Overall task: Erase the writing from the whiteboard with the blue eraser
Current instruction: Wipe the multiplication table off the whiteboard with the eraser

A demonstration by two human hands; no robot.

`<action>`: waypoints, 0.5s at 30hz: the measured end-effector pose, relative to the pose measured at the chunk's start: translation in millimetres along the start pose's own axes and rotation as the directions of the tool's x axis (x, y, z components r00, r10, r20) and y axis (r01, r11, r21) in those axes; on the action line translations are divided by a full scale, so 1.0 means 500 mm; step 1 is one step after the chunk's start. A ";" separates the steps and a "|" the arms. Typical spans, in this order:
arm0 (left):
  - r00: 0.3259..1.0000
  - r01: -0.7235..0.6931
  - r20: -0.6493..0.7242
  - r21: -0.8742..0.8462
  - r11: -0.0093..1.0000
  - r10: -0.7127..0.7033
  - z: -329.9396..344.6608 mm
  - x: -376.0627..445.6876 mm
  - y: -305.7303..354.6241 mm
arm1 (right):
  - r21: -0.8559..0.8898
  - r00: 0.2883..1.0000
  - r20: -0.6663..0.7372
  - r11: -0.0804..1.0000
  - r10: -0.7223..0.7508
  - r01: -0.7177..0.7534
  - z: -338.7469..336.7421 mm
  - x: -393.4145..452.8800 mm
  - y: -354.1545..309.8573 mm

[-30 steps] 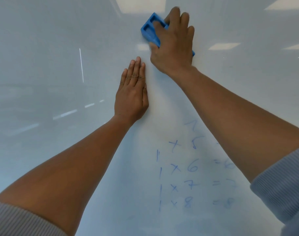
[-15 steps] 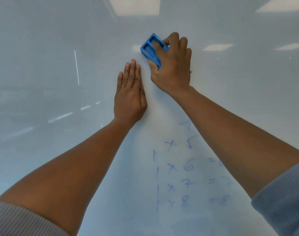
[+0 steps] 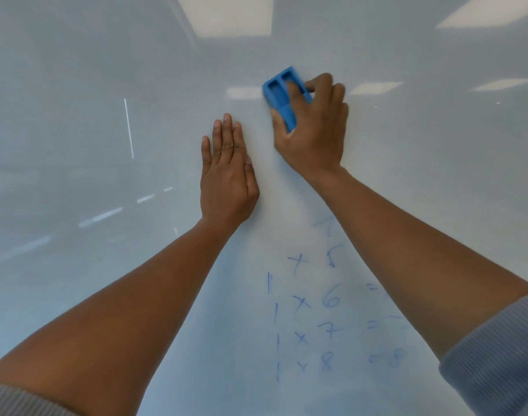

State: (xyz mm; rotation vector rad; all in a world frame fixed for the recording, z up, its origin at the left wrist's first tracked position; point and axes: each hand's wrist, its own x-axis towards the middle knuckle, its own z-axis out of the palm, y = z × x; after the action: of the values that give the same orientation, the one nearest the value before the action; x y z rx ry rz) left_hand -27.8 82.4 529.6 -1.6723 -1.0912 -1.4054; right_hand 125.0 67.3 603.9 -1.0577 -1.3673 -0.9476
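- Right hand [image 3: 314, 130], upper centre of frame: fingers curled around blue eraser [image 3: 283, 96], pressing it to the whiteboard [image 3: 106, 85].
- Left hand [image 3: 226, 178], centre: fingers straight, together, apparently flat on board; nothing held.
- Faint blue writing [image 3: 326, 307] lower right, below eraser.

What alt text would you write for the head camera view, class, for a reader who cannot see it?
A person's right hand presses a blue eraser against a whiteboard, while the left hand rests flat on the board beside it. Faint blue multiplication sums remain lower down, between the forearms.
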 end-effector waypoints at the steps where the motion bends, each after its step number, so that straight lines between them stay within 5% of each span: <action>1: 1.000 -0.001 -0.001 0.002 1.000 0.001 0.001 0.001 -0.001 | 0.014 0.995 -0.035 0.996 0.092 -0.091 -0.003 0.013 0.012; 4: 1.000 -0.006 -0.011 0.013 1.000 0.007 0.006 0.005 0.002 | 0.018 0.970 -0.093 0.974 0.226 -0.225 -0.010 0.031 0.053; 11: 0.997 -0.075 0.026 0.032 0.997 0.074 0.023 0.022 0.040 | 0.019 0.994 -0.075 0.996 0.083 -0.082 -0.008 -0.165 0.083; 15: 0.987 -0.155 0.055 0.044 0.987 0.152 0.043 0.020 0.075 | -0.007 0.989 -0.071 0.991 0.133 -0.134 -0.010 -0.231 0.114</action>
State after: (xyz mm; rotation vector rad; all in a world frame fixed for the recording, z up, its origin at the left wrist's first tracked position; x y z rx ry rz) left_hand 15.5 87.8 536.2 -1.7274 -0.9940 -1.2354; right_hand 180.1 69.9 487.5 -1.1003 -1.2197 -0.8863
